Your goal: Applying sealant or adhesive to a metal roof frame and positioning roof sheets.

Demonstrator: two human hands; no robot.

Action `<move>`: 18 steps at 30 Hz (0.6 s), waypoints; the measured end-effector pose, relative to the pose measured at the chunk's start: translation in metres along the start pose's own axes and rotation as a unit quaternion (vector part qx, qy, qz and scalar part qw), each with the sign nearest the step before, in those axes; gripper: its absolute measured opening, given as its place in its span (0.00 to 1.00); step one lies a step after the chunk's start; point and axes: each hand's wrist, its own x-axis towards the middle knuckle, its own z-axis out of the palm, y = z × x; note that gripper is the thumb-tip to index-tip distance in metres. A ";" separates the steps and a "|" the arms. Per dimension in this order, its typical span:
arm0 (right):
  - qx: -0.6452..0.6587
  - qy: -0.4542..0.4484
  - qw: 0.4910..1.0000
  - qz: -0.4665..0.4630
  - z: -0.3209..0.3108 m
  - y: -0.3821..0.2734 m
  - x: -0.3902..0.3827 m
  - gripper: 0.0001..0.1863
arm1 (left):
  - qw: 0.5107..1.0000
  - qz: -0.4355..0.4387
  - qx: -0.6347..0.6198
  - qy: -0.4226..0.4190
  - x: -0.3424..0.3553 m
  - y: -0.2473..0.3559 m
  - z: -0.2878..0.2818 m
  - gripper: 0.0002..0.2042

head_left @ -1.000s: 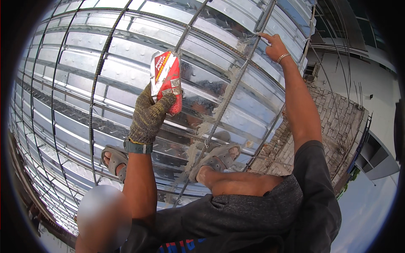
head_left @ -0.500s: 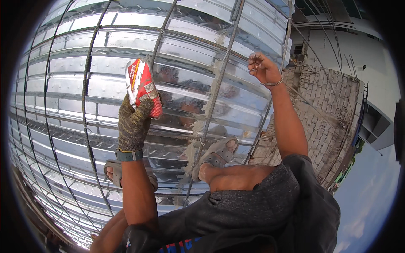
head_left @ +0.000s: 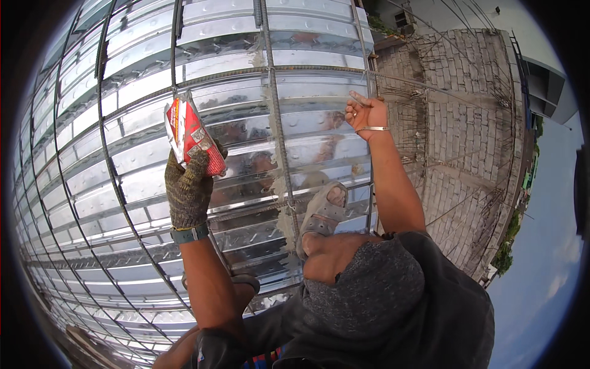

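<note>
My left hand (head_left: 187,195), in a dark knitted glove with a watch at the wrist, grips the lower end of a worn red-and-white packet (head_left: 195,132). The packet is held up over the shiny metal decking (head_left: 230,64). To the right is my bare right hand (head_left: 370,114), with a bracelet on the wrist. Its index finger stretches out while the other fingers curl loosely, and nothing shows in them. It hovers near a crossing of steel rebar (head_left: 273,101) bars at the decking's right edge.
My sandalled foot (head_left: 324,209) rests on the decking beside a rebar and a streak of grey cement (head_left: 285,227). Rebar forms a wide grid over the ribbed sheets. Past the right edge, a concrete block wall (head_left: 461,117) drops away, with thin rods sticking out.
My view has shifted, so the grid and wall appear further left. The left hand still grips the packet. My right hand has come lower and its index finger has straightened.
</note>
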 end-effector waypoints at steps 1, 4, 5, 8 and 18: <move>0.031 0.005 0.999 -0.010 0.003 0.001 0.004 0.19 | 1.000 0.004 -0.004 -0.012 0.002 0.000 0.004 0.24; 0.085 -0.034 0.996 0.017 0.013 -0.001 0.014 0.17 | 1.000 -0.001 0.001 -0.023 0.004 0.000 0.009 0.25; 0.104 -0.039 0.994 0.020 0.019 0.001 0.018 0.14 | 1.000 0.001 0.008 -0.028 0.003 0.002 0.009 0.24; 0.093 -0.011 0.995 0.032 0.036 0.004 0.025 0.12 | 1.000 0.021 -0.004 -0.019 -0.001 0.001 0.002 0.23; 0.028 0.088 0.996 -0.004 0.077 0.038 0.063 0.02 | 0.999 0.014 0.044 0.021 -0.008 0.003 -0.013 0.26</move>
